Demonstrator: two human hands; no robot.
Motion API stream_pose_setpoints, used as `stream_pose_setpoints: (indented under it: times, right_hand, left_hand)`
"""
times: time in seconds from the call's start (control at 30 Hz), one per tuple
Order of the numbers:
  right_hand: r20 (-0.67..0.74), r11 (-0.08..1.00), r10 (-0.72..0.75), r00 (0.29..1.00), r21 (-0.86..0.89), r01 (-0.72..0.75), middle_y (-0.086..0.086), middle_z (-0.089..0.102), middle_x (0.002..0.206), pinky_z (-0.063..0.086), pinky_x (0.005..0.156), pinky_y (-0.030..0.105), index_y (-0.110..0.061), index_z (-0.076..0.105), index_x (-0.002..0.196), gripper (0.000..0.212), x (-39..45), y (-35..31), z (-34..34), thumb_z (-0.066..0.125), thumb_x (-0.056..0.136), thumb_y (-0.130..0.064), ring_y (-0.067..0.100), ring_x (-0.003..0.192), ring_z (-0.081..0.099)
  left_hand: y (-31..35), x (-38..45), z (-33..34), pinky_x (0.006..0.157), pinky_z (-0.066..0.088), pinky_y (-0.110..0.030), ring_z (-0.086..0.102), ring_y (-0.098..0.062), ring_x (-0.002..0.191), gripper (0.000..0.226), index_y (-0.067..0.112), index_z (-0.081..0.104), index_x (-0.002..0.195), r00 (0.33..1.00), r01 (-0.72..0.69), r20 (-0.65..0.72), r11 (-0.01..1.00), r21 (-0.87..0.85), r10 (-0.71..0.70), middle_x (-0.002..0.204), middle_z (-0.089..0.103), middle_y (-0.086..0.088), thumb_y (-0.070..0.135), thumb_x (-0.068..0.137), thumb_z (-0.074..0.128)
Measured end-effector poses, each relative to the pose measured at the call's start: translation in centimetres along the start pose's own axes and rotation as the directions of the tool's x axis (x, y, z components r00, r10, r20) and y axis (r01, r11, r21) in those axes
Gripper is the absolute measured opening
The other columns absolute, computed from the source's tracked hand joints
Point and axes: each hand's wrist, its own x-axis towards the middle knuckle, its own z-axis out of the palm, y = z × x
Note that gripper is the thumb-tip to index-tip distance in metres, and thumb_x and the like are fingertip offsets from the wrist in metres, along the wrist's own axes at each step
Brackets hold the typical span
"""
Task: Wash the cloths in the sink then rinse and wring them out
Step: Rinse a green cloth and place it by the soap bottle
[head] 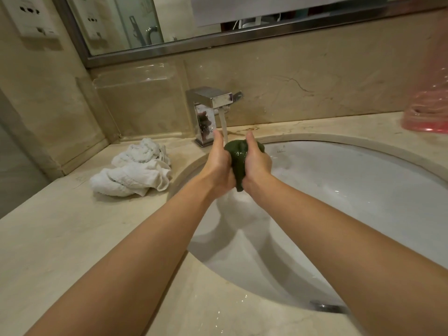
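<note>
- The person holds a wet, dark green cloth bunched into a ball over the round white sink.
- The left hand is clamped on the left side of the green cloth, with its thumb pointing up.
- The right hand is clamped on the right side of it, thumb up too.
- A tail of the cloth hangs down between the two wrists.
- Water runs from the shiny square metal tap and lands on top of the cloth.
- There is white foam in the sink behind the hands.
- A crumpled white towel cloth lies on the pale stone table, left of the sink and well apart from the hands.
- A blurry pink plastic thing sits at the far right of the table.
</note>
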Motion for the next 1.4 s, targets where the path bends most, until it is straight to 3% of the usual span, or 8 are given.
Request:
stream_pose_setpoints:
  times: [0.1,0.3,0.57,0.73,0.97,1.17,1.27,1.4]
  right_hand:
    - [-0.051,0.995,-0.055,0.997,-0.092,0.05,0.011,0.067,0.107,0.051,0.093,0.046,-0.01,0.061,0.107,0.042,0.3,0.0,0.1,0.057,0.091,-0.049,0.032,0.099,0.063]
    - [-0.178,0.941,-0.221,0.959,-0.298,0.162,0.014,0.064,0.115,0.045,0.093,0.038,-0.004,0.061,0.115,0.043,-0.3,-0.1,0.2,0.042,0.101,-0.04,0.032,0.109,0.06]
    - [0.008,0.911,-0.106,0.994,-0.401,0.1,0.012,0.058,0.122,0.046,0.095,0.042,-0.018,0.058,0.125,0.061,-1.1,0.0,1.2,0.04,0.09,-0.064,0.031,0.107,0.057]
    - [0.106,0.767,-0.293,0.95,-0.567,0.3,0.006,0.061,0.112,0.044,0.091,0.038,-0.018,0.059,0.118,0.047,-1.2,0.2,0.2,0.027,0.102,-0.048,0.025,0.102,0.055]
    - [0.19,0.605,-0.461,0.867,-0.647,0.464,0.001,0.057,0.068,0.039,0.069,0.031,-0.012,0.059,0.065,0.051,-0.3,-0.5,0.0,0.036,0.102,-0.039,0.022,0.074,0.056]
    - [0.287,0.447,-0.524,0.802,-0.709,0.546,0.007,0.06,0.08,0.036,0.067,0.03,-0.012,0.06,0.08,0.044,-0.5,-0.4,0.2,0.032,0.104,-0.037,0.022,0.078,0.055]
    - [0.284,0.496,-0.406,0.869,-0.73,0.47,0.003,0.06,0.102,0.045,0.082,0.037,-0.02,0.052,0.108,0.034,-0.3,-1.3,1.0,0.032,0.101,-0.047,0.022,0.092,0.055]
    - [0.235,0.604,-0.352,0.906,-0.682,0.411,0.006,0.043,0.147,0.038,0.104,0.039,-0.022,0.035,0.146,0.043,0.9,-4.5,2.6,0.036,0.103,-0.022,0.025,0.129,0.044]
  left_hand:
    - [0.0,-0.1,-0.2,0.082,0.046,-0.041,0.06,-0.024,0.097,0.073,0.011,0.061,0.098,0.994,0.1,0.029,0.993,0.068,-0.102,0.098,0.066,-0.01,0.067,0.096,0.014]
    - [0.0,0.8,-0.8,0.094,0.048,-0.047,0.061,-0.029,0.108,0.065,0.017,0.06,0.122,0.988,0.154,-0.023,0.979,0.132,-0.152,0.121,0.066,-0.009,0.066,0.095,0.026]
    - [-0.9,2.2,-1.1,0.102,0.044,-0.049,0.05,-0.031,0.122,0.051,0.023,0.037,0.141,0.93,-0.076,-0.224,0.751,0.655,0.29,0.136,0.048,-0.011,0.052,0.1,0.029]
    - [-0.9,1.9,-1.5,0.071,0.056,-0.038,0.065,-0.028,0.089,0.051,0.01,0.048,0.124,0.924,-0.109,-0.205,0.736,0.668,0.322,0.11,0.064,-0.013,0.05,0.102,0.025]
    - [-0.6,1.0,-0.6,0.032,0.027,-0.013,0.042,-0.013,0.03,0.061,0.005,0.061,0.099,0.942,-0.01,-0.25,0.763,0.647,0.224,0.051,0.052,-0.008,0.049,0.103,0.019]
    - [-0.5,1.2,-1.3,0.034,0.026,-0.015,0.037,-0.015,0.029,0.063,0.004,0.056,0.078,0.954,0.018,-0.248,0.798,0.603,0.166,0.044,0.045,-0.007,0.047,0.104,0.018]
    - [-0.1,1.8,-1.8,0.038,0.035,-0.019,0.055,-0.021,0.046,0.055,0.008,0.063,0.091,0.922,-0.056,-0.296,0.843,0.535,0.249,0.069,0.064,-0.015,0.048,0.102,0.026]
    - [0.3,2.9,-2.1,0.083,0.055,-0.042,0.064,-0.035,0.098,0.042,0.017,0.059,0.11,0.877,-0.114,-0.376,0.891,0.44,0.298,0.11,0.065,-0.017,0.047,0.102,0.031]
